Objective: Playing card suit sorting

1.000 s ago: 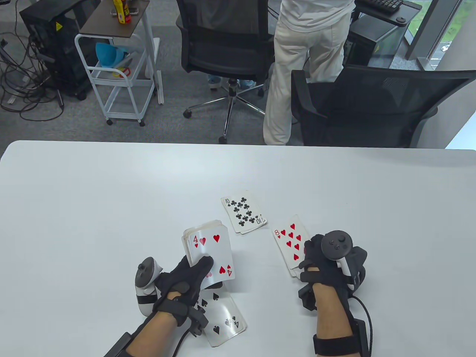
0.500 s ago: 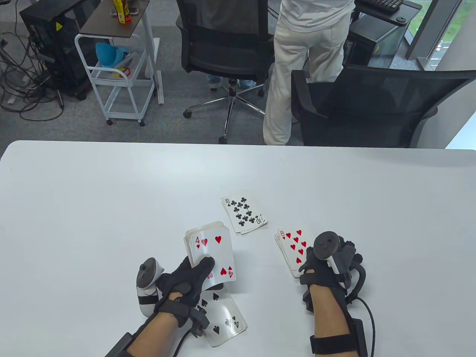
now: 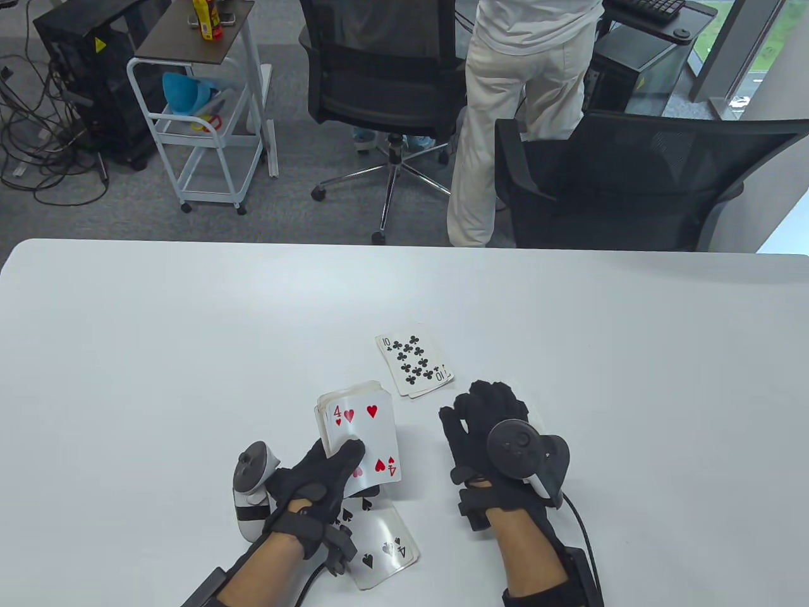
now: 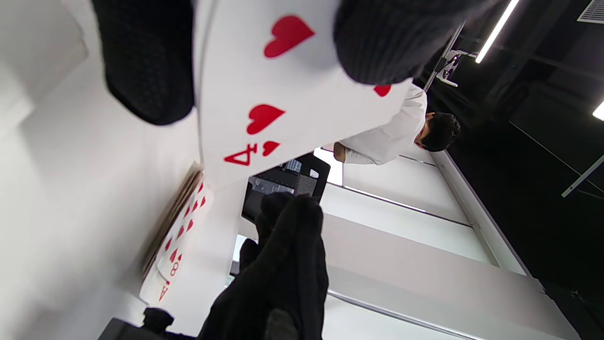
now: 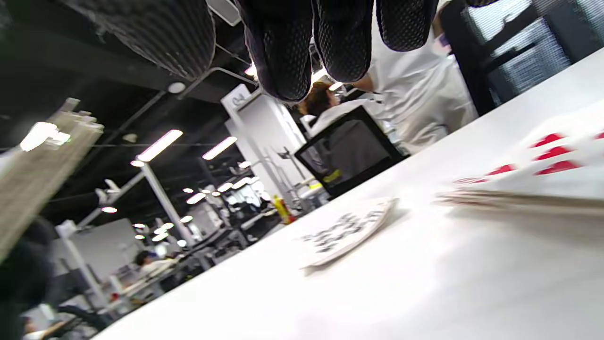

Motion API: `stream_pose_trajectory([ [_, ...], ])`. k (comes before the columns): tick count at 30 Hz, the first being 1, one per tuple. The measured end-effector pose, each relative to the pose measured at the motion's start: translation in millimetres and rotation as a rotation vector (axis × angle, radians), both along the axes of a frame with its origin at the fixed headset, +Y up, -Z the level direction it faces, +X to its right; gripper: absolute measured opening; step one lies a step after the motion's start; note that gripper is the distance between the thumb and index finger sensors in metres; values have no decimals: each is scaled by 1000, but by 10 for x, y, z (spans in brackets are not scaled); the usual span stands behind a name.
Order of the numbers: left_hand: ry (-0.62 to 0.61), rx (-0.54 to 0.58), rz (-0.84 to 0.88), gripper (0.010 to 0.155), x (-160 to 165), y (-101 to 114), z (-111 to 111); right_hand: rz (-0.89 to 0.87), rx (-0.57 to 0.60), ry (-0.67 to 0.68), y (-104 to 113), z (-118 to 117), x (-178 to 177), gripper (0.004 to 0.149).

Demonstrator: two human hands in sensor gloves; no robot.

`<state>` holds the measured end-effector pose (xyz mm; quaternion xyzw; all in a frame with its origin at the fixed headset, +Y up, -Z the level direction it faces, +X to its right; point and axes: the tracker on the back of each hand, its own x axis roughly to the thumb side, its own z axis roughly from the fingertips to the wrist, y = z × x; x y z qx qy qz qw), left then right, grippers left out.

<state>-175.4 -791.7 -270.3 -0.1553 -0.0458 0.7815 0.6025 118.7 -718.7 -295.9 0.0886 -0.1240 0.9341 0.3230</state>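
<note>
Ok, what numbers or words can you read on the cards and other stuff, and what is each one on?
"4": top card of the deck gripped by the left hand, with hearts.
"10": clubs card lying on the table.
"4": spades card near the left wrist.
"8" and "A": hearts pile, read in the left wrist view.
Yellow bottle on the cart: label too small to read.
Right hand carries no text.
</note>
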Motion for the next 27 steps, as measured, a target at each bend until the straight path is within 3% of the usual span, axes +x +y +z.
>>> stream_pose_trajectory([
  [8, -35, -13, 22, 59, 72, 9, 36, -26, 7, 153, 27, 108, -326, 54],
  [12, -59, 31, -14, 59, 128, 56, 38, -24, 11, 226, 31, 170, -481, 55],
  [27, 10, 45, 14, 59, 46, 51, 24, 40, -79, 276, -71, 173, -612, 67],
])
